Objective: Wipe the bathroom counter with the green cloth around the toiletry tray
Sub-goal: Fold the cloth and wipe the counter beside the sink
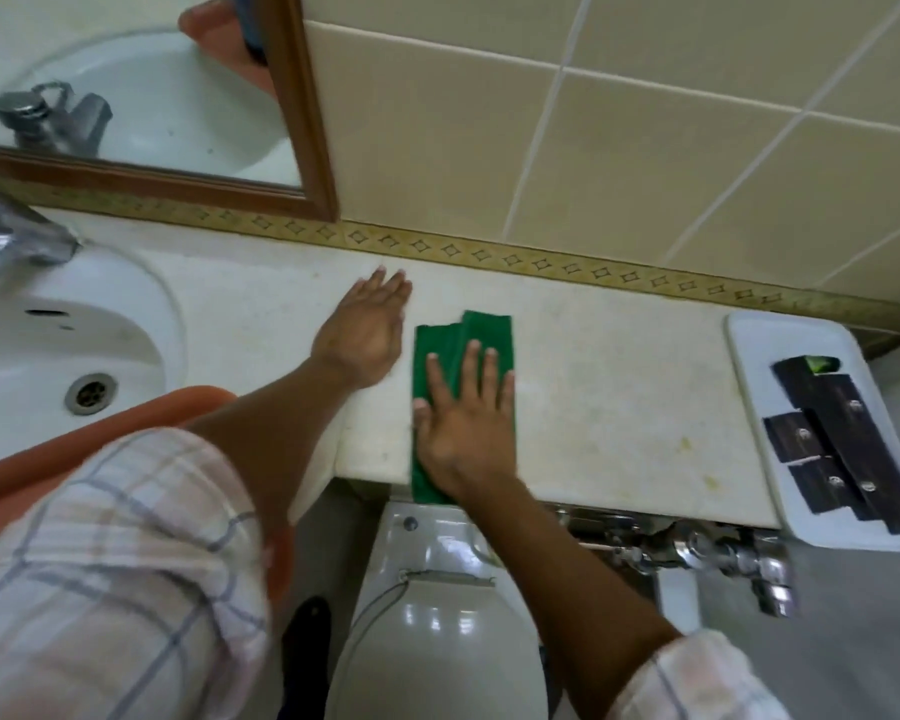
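Green cloth (461, 366) lay mid-counter (619, 387) under the spread, flat-pressed right hand (466, 423), the flat, empty left hand (367, 330) braced beside it, so wiping looked underway, and next called for sweeping rightward toward the toiletry tray (759, 356).

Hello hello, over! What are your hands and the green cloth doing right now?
Right hand flat on green cloth, mid-counter. Left hand flat on bare counter beside it. Toiletry tray at far right, apart from cloth. Nothing between them.
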Demonstrator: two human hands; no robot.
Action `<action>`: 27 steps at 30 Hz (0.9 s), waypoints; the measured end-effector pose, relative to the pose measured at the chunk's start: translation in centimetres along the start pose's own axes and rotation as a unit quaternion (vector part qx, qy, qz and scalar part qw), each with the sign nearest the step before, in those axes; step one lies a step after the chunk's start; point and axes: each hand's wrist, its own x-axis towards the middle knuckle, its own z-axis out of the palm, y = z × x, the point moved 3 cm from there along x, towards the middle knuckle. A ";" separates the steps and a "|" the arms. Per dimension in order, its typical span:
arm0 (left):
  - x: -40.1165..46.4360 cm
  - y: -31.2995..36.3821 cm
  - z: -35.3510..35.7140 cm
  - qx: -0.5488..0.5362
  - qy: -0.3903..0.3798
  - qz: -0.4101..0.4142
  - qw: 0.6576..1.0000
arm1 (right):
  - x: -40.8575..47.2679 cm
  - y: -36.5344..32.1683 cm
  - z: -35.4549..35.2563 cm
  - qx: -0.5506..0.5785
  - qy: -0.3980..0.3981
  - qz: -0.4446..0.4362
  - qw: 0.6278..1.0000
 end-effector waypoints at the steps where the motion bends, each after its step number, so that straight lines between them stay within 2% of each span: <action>1: 0.0 -0.1 0.0 -0.001 0.005 0.001 1.000 | 0.1 -0.2 0.1 -0.001 -0.006 -0.008 1.000; 6: 0.5 0.2 0.2 -0.023 0.018 0.009 1.000 | -1.1 6.4 -1.9 -0.003 0.002 -0.023 1.000; 11: 0.6 0.4 0.2 -0.038 0.034 0.040 0.998 | -5.0 17.4 -5.0 -0.009 0.011 0.075 0.997; 13: 0.5 0.3 0.3 -0.040 0.036 0.038 0.998 | -6.1 20.5 -5.9 -0.027 -0.002 0.086 0.996; 16: 0.5 0.1 0.5 -0.031 0.032 0.033 0.998 | -6.6 22.0 -6.4 -0.058 -0.011 0.061 0.996; 21: 1.0 0.2 0.9 -0.027 0.030 0.035 0.999 | -6.3 22.6 -6.4 -0.019 0.008 0.046 0.999; 27: 1.3 0.4 0.8 -0.024 0.033 0.032 0.999 | 0.1 26.0 -8.6 -0.014 0.007 0.049 0.999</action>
